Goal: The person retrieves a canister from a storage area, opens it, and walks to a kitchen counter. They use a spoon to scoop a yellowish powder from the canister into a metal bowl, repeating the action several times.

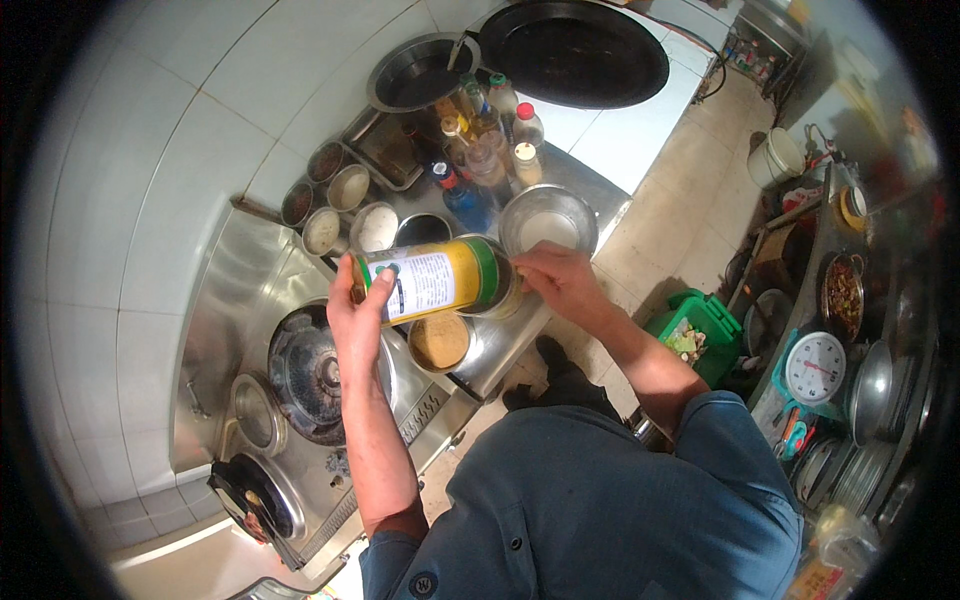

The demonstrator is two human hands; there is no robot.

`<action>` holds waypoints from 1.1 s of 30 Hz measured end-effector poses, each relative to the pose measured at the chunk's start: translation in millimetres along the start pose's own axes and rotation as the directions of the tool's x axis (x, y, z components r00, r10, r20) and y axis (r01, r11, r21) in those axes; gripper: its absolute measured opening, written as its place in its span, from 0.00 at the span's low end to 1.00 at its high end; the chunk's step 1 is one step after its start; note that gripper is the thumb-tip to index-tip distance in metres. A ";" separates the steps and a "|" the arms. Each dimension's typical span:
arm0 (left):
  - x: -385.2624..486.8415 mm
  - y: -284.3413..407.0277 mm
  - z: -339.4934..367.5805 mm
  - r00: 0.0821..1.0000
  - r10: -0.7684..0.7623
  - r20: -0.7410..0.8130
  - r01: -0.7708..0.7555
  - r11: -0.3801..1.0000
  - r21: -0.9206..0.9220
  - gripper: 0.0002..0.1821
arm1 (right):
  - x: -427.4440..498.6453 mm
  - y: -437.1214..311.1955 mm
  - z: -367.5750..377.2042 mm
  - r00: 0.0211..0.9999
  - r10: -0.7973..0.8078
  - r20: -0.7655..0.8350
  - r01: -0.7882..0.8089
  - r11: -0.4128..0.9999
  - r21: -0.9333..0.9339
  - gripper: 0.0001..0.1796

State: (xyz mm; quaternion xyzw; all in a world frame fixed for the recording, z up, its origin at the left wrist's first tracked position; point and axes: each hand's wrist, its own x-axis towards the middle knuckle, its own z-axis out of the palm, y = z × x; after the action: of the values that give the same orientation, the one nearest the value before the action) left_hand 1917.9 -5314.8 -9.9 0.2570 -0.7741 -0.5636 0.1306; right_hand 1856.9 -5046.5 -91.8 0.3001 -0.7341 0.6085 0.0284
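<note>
My left hand [358,315] grips a yellow and green printed tin can [420,281], which lies on its side in the air with its green-rimmed end over a round container [504,300]. At the right side of that container's rim is my right hand [555,281], its fingers closed at the edge; what they pinch is mostly hidden. Just beyond my right hand stands a metal bowl [581,214] with white contents. A bowl of tan powder [439,341] sits below the can. Whether anything flows from the can cannot be seen.
Seasoning bowls [375,226] and several bottles [487,161] crowd the steel counter. A black wok [304,375] rests on the stove at left. Two dark pans [574,52] lie at the far end. On the right are a green bin [701,337] and a shelf with a dial scale [816,367].
</note>
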 end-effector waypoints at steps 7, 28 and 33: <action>-2.3 7.8 4.9 0.999 0.045 0.010 -0.046 0.995 0.086 0.42 | -0.9 -0.6 0.1 1.000 0.026 -0.009 -0.026 1.000 0.017 0.09; -5.6 35.1 24.0 0.941 0.322 0.107 -0.335 0.830 0.446 0.42 | -6.6 9.3 -0.7 0.999 -0.032 -0.039 0.029 0.997 -0.075 0.08; -10.6 58.3 25.9 0.929 0.331 0.163 -0.368 0.803 0.468 0.43 | -9.0 10.7 -0.2 0.999 -0.028 -0.046 0.024 0.997 -0.070 0.08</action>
State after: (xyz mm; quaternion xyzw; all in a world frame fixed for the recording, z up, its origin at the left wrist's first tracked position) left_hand 1899.4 -5274.6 37.2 0.1137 -0.9297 -0.3236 0.1343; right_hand 1859.1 -5041.8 -104.7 0.2941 -0.7498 0.5892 0.0639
